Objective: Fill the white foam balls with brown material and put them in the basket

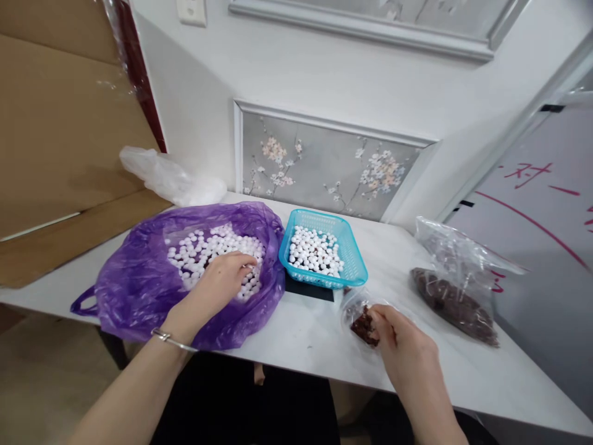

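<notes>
White surface (pixel 315 346) against a white wall (pixel 333 80), grey floral panel (pixel 324 170) in white moulding, light switch (pixel 191 11) above, brown cardboard sheets (pixel 60 136) leaning at left, whiteboard with red marks (pixel 542 228) at right, beige floor (pixel 41 377) below

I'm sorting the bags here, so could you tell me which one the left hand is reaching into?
The purple bag, holding white balls; the others are clear or white.

Two hands show: the left hand (pixel 221 278) and the right hand (pixel 404 353). One purple bag (pixel 139 290) and one blue basket (pixel 352 259) each hold white balls, too many to count. Two clear bags carry dark brown pieces: a small bag (pixel 359 312) and a large bag (pixel 456 278). One white bag (pixel 171 179) lies on the single table (pixel 306 334).
</notes>
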{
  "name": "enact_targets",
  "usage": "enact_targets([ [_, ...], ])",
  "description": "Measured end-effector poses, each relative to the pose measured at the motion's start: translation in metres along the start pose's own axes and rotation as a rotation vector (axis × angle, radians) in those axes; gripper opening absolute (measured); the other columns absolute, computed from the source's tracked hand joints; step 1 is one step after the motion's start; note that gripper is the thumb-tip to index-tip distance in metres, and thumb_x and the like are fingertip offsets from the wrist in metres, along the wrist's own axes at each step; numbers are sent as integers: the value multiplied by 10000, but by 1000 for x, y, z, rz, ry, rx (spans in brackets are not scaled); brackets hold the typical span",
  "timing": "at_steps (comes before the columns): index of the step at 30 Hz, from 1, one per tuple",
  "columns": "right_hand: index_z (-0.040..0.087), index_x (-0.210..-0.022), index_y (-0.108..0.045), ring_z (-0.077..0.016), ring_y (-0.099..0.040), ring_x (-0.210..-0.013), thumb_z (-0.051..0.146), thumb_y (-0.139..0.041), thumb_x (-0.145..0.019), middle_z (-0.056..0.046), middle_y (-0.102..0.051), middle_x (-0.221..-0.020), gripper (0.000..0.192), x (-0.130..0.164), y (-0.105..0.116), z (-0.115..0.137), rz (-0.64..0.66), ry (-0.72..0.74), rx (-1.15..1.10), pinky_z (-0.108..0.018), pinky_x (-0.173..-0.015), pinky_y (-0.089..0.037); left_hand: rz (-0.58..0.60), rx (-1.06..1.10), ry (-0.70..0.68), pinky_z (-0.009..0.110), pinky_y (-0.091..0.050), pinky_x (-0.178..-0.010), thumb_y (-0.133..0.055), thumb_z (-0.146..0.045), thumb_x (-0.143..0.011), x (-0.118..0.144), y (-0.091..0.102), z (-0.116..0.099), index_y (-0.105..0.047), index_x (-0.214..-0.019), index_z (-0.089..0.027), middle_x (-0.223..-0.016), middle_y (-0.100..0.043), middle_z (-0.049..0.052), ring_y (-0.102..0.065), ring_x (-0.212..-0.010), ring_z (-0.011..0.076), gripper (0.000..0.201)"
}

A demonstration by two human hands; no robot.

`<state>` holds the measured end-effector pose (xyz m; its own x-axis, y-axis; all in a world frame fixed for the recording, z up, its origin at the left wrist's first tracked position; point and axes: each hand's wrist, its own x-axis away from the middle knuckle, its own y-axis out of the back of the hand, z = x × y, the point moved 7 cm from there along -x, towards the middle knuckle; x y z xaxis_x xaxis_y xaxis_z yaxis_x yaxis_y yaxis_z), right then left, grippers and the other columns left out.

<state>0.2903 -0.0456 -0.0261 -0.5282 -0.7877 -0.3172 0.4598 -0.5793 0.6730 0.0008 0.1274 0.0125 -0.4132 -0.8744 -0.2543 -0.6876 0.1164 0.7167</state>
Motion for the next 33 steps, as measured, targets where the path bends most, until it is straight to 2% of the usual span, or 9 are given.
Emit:
enact_targets([
  [2, 191, -856, -693, -229, -664, -585, 456, -485, -848, -71, -706, -682, 337, 3, 2, -1, -28, -48, -66, -379, -653, -532, -38, 127, 23, 381, -510, -895, -575, -236, -869, 6, 0, -9, -730, -977, -171, -988, -757, 92, -679, -922, 254, 200],
  [3, 187, -893, -695, -225, -676, -599, 462, -488, -863, -68, -713, -685, 346, 4, 2, -1, -37, -66, -93, -372, -659, -547, -35, 295, 69, 342, -533, -870, -599, -260, -871, 9, -4, -12, -727, -1002, -169, -973, -761, 78, -689, -902, 228, 204],
  [6, 188, -994, -677, -191, -681, -624, 459, -529, -889, -42, -715, -701, 326, 10, -2, 10, -28, -80, -291, -318, -629, -567, 52, 1037, 301, 210, -560, -801, -709, -202, -816, 20, -33, -20, -746, -945, -154, -855, -750, 38, -692, -790, 131, 142],
  [8, 196, -994, -652, -160, -647, -607, 418, -618, -871, -15, -695, -693, 256, 14, -10, 25, 12, -83, -581, -279, -593, -550, 119, 1364, 419, 156, -562, -748, -746, -134, -781, 25, -55, -31, -756, -880, -144, -800, -724, 23, -674, -713, 84, 99],
  [10, 210, -963, -630, -129, -624, -608, 364, -655, -881, 5, -688, -701, 177, 18, -20, 41, 69, -82, -828, -247, -590, -525, 165, 1415, 438, 131, -564, -684, -733, -131, -804, 28, -69, -42, -755, -888, -150, -786, -700, 12, -657, -659, 58, 89],
  [14, 221, -919, -650, -103, -598, -631, 302, -641, -919, 24, -662, -700, 81, 24, -38, 66, 189, -81, -1125, -227, -606, -487, 301, 1596, 465, 134, -575, -636, -712, -156, -843, 36, -87, -64, -743, -891, -135, -778, -669, 12, -643, -630, 51, 62],
  [20, 229, -856, -672, -82, -544, -660, 279, -653, -920, 40, -619, -739, 83, 31, -50, 80, 217, -98, -1333, -221, -650, -458, 409, 1672, 460, 148, -591, -660, -793, -198, -773, 49, -89, -82, -751, -840, -105, -730, -680, 12, -655, -628, 61, 122],
  [26, 245, -906, -677, -78, -572, -655, 282, -683, -899, 43, -636, -785, 38, 35, -54, 80, 213, -130, -1317, -224, -660, -474, 394, 1669, 366, 178, -580, -765, -833, -137, -715, 52, -86, -80, -783, -881, -148, -790, -752, 22, -697, -738, 94, 174],
  [33, 236, -877, -689, -84, -602, -659, 216, -670, -894, 48, -639, -710, 32, 33, -43, 85, 96, -2, -1124, -204, -652, -494, 318, 1584, 317, 155, -548, -696, -851, -181, -694, 44, -89, -74, -788, -806, -157, -753, -745, 6, -658, -670, 73, 131],
])
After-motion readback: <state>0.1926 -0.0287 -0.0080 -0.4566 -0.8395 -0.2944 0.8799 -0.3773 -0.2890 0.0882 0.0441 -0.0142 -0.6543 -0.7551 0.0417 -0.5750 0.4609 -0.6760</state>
